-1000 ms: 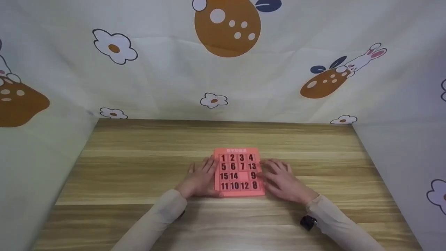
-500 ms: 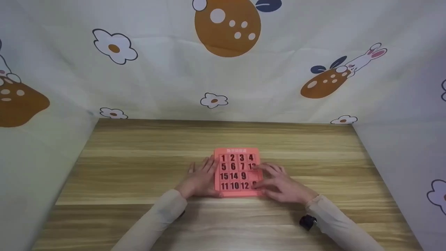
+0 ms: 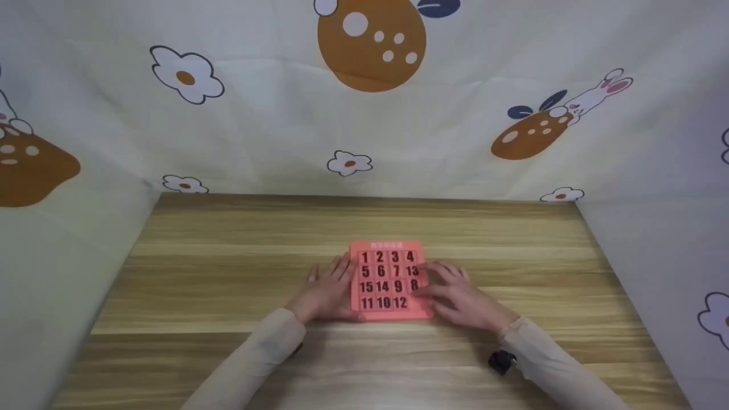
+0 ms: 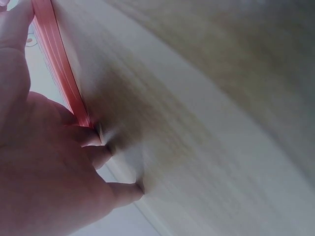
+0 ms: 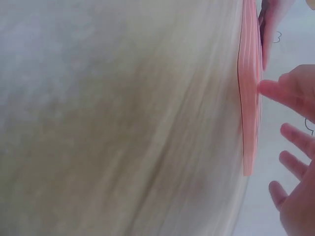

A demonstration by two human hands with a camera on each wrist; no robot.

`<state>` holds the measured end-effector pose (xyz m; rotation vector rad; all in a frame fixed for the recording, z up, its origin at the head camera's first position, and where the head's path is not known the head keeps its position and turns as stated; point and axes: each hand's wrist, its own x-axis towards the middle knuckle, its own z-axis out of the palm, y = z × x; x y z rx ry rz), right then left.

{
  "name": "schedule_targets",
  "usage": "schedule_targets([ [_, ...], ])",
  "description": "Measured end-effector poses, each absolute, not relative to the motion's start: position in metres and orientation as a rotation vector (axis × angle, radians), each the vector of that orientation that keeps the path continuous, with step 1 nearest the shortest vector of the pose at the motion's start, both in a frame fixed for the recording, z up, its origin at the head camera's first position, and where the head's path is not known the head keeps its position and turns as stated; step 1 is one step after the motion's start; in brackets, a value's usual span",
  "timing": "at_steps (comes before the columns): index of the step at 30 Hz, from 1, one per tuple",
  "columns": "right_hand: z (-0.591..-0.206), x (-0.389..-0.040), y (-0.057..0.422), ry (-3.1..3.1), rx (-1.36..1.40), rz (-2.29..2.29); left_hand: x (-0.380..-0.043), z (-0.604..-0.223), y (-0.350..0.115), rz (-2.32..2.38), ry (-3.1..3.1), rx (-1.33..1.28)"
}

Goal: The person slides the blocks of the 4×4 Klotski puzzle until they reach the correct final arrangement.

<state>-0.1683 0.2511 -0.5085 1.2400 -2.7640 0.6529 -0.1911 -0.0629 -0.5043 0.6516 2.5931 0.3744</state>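
A pink number slide puzzle (image 3: 392, 314) lies flat on the wooden table. Its rows read 1 2 3 4, then 5 6 7 13, then 15 14 9 8, then 11 10 12 with a vacant slot at the front right. Spread along the left edge, my left hand (image 3: 324, 293) rests its fingers against the frame, the thumb at the front left corner. From the other side my right hand (image 3: 464, 299) reaches over the frame. One fingertip touches the 8 tile (image 3: 414, 286), and another finger lies beside the 13 tile (image 3: 412, 271). In the right wrist view the puzzle shows edge-on.
The wood-grain table (image 3: 228, 245) spreads around the puzzle. A pale cloth (image 3: 256, 125) printed with flowers, oranges and rabbits rises behind the table and at both sides. A small black device (image 3: 502, 361) is at the right wrist.
The 9 tile has slid left beside the 14, then the 8 tile has slid away from me into the third row. The right fingers have moved onto the tiles; the left hand has stayed put.
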Motion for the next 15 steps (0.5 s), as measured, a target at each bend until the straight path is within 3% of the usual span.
schedule_targets([
  [15,-0.514,-0.164,0.235,-2.64,1.482,0.602,-0.19,-0.502,-0.064,0.413,2.574,0.644],
])
